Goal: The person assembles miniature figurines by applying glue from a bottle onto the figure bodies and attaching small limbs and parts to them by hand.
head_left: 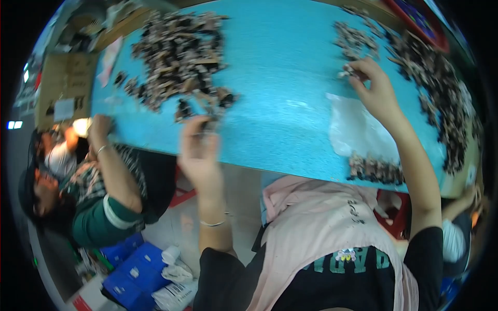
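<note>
Left hand (199, 147) extended forward over the near edge of the turquoise foam-textured table top (280, 103), fingers curled narrow around one small dark piece; motion blur prevents a firm reading of the grip. Directly ahead of and touching those fingertips: the near tail of the large heap of small brown-and-black parts (179, 57), irregular, matte, mixed with pale tan slivers. Heap spread from the fingertips away toward the far left of the table, long axis running roughly away from the body.

Right hand (376, 90) reaching further out, forearm stretched along the right side, thumb and forefinger pinched closed on a small pale-and-dark piece (348, 71). Just beyond and slightly left of that pinch: a smaller scatter of dark parts (353, 39). To the right, a long curved band of dark parts (441, 98) following the table's right edge.

Under the right wrist: a clear, thin plastic sheet or bag (358, 129), lying flat, glossy. At its near end, close to the table edge: a short row of sorted dark parts (376, 168), well apart from both hands.

Left hand nearer to the large heap; right hand nearer to the scatter and band.

Beside the table at left: another person's arm with green-cuffed sleeve (111, 171), hand resting at the table corner. Blue cartons (135, 274) on the floor below.
</note>
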Tool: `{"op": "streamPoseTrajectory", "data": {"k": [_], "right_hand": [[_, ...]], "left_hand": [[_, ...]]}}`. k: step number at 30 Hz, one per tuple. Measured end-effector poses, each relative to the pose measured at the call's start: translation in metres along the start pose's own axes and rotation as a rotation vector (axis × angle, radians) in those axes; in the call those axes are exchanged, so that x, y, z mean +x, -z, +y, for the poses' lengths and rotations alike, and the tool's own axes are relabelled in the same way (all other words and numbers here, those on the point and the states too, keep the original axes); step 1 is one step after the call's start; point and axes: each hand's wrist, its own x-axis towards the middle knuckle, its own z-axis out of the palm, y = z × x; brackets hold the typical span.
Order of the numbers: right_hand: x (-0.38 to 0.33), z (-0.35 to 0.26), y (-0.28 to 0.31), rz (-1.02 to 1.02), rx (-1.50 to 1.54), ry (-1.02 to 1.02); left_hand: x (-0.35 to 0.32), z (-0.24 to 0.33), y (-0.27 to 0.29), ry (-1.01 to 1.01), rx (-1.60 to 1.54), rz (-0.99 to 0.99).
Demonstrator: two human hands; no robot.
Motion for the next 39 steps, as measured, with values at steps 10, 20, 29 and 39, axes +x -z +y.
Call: {"op": "streamPoseTrajectory", "data": {"k": [10,20,29,39], "right_hand": [[-0.080,0.017,0.043,-0.018,0.005,-0.084],[-0.099,0.040,0.042,0.005,-0.091,0.051],[-0.128,0.034,0.056,0.031,0.724,-0.316],[-0.173,0.016,0.050,-0.022,0.897,-0.447]], "left_hand": [[0.094,-0.050,0.057,-0.027,0.594,0.233],[0.010,-0.015,-0.017,-0.436,0.717,-0.061],[-0.102,0.009,-0.134,-0.473,0.408,-0.922],[-0.089,0.004,-0.110,-0.406,0.409,-0.812]]}}
